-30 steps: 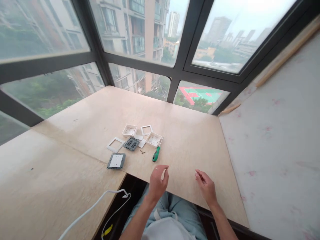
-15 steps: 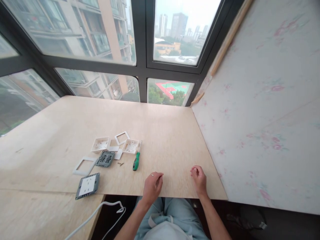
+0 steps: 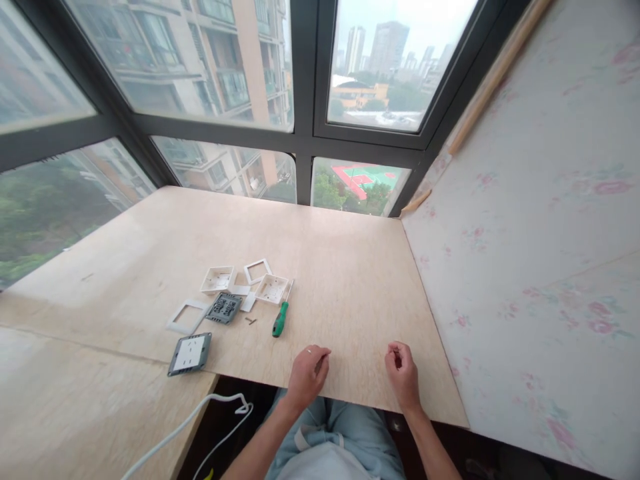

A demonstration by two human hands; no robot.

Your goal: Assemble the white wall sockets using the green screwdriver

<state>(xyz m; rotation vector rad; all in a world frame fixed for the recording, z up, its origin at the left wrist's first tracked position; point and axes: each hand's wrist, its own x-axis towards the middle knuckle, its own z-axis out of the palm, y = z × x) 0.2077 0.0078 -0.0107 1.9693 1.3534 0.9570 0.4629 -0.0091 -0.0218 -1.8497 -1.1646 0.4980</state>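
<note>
My left hand [image 3: 309, 375] rests near the table's front edge with its fingers curled in and the thumb against them; I see nothing in it. To its right, my right hand [image 3: 403, 375] is loosely closed over the tabletop, also with nothing showing in it. Nearest the left hand lies a screwdriver [image 3: 281, 319] with a green and black handle, its shaft pointing away. Left of that are small screws [image 3: 251, 321], a grey socket module lying back up [image 3: 224, 308], and a socket with a white face [image 3: 190, 353].
Two white mounting boxes [image 3: 219, 279] [image 3: 271, 288], two white frames [image 3: 188, 316] [image 3: 257, 271] and small white plates [image 3: 248, 302] lie on the wooden table [image 3: 340, 267]. A white cable [image 3: 175, 427] hangs at the front left. Windows stand behind, and a papered wall [image 3: 540, 267] on the right.
My view has turned slightly left, so the table things appear further right. The fingers of my right hand have curled in more. My left hand looks much the same.
</note>
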